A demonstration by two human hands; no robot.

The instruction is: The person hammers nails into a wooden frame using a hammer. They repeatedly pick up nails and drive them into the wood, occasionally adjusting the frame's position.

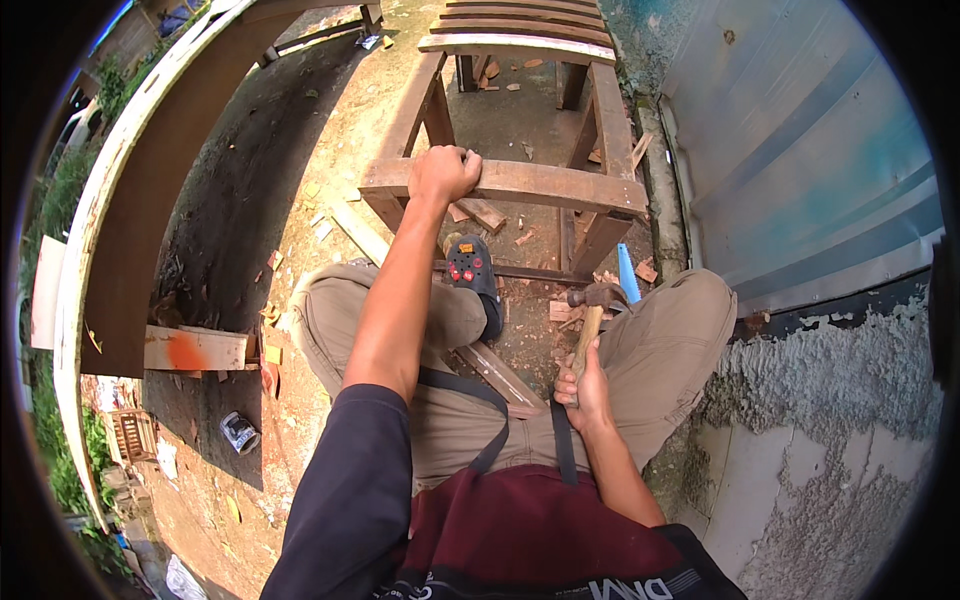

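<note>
A wooden frame (560,183), brown and bench-like, stands in front of me with slats (520,14) across its far end. My left hand (443,174) is closed over the near crossbar, left of its middle, with the fingers curled over the far side. In my right hand (585,387) is a hammer, gripped by its wooden handle (588,335) above my lap. The hammer's dark metal head (597,296) points up and sits apart from the frame.
A light-blue handsaw blade (628,272) leans near my right knee among wood scraps. Loose wood pieces (480,214) lie under the frame. A big board (140,190) stands at left, with a can (240,433) below it. A metal sheet wall (810,150) borders the right.
</note>
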